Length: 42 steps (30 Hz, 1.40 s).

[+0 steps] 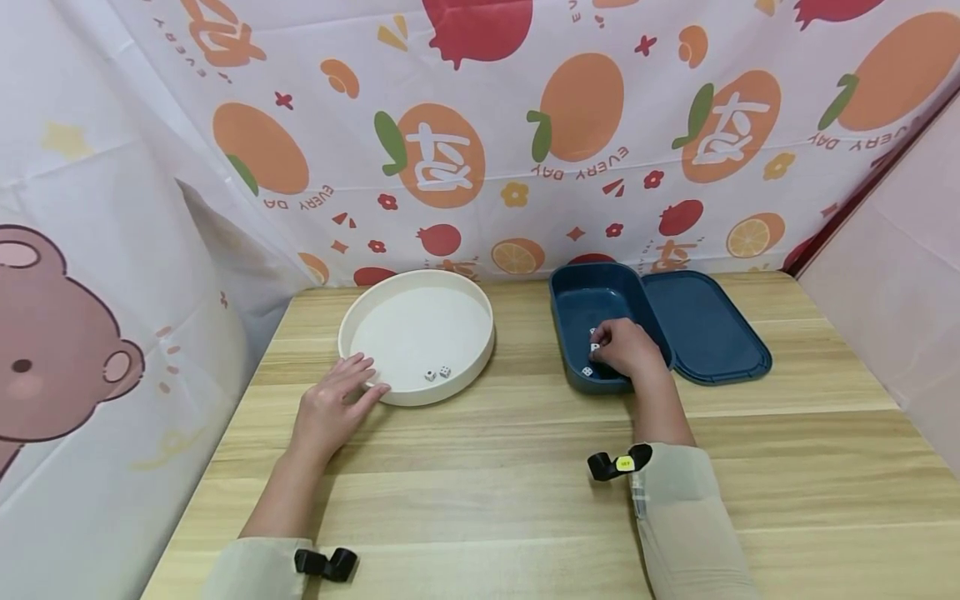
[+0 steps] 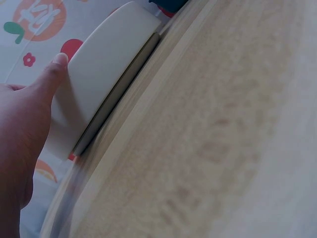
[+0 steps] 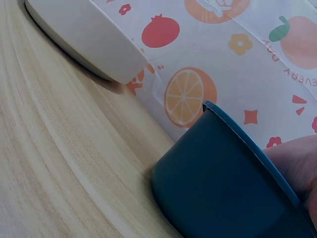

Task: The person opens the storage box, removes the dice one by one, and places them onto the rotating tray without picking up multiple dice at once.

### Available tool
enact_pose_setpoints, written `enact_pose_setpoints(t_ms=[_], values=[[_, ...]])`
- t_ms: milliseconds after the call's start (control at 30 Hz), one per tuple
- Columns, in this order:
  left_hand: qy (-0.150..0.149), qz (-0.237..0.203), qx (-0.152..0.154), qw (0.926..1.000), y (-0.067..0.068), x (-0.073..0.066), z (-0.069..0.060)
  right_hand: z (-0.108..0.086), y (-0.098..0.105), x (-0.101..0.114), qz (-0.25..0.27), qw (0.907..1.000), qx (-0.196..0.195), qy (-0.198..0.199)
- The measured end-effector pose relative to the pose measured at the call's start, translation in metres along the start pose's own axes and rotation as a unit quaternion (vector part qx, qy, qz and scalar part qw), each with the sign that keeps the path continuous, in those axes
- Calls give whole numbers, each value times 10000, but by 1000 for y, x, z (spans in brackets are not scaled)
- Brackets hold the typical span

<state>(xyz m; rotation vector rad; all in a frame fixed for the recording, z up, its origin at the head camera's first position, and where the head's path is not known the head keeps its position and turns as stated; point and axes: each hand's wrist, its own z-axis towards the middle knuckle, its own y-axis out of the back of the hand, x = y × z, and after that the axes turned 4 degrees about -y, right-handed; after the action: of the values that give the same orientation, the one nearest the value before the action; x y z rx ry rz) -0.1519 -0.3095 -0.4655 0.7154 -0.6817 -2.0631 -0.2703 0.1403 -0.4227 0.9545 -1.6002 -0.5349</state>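
On the left stands a round white tray [image 1: 420,321] with two white dice [image 1: 437,374] inside near its front edge. My left hand [image 1: 330,408] rests at the tray's front-left rim, fingers spread loosely and holding nothing; the left wrist view has its thumb [image 2: 53,74] by the tray's outer wall. My right hand [image 1: 628,346] reaches into a dark blue box [image 1: 592,300], its fingers and thumb pinching a white die [image 1: 595,347]. Another die [image 1: 587,371] lies near the box's front. In the right wrist view the box wall [image 3: 223,183] hides most of that hand.
The box's blue lid [image 1: 708,329] lies on the wooden table [image 1: 465,500] to the right of the box. Behind everything hangs a fruit-print cloth [image 1: 510,200], with a bear-print cloth [image 1: 67,333] on the left side.
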Motion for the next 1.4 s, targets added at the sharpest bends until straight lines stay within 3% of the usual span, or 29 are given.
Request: enact_pose_setpoints(t_ms=[267,833,1400], values=[[119,-32,88,9999,1,-1,1,1,-1,0,41,9998,-119,180],[15,-19,-22,10000,-1,0,-3,-1,-2,0,207,9984,-206,476],[-48,-70,-50,10000,-2,1,-2,-1,-2,-4,337,9982,-336,370]])
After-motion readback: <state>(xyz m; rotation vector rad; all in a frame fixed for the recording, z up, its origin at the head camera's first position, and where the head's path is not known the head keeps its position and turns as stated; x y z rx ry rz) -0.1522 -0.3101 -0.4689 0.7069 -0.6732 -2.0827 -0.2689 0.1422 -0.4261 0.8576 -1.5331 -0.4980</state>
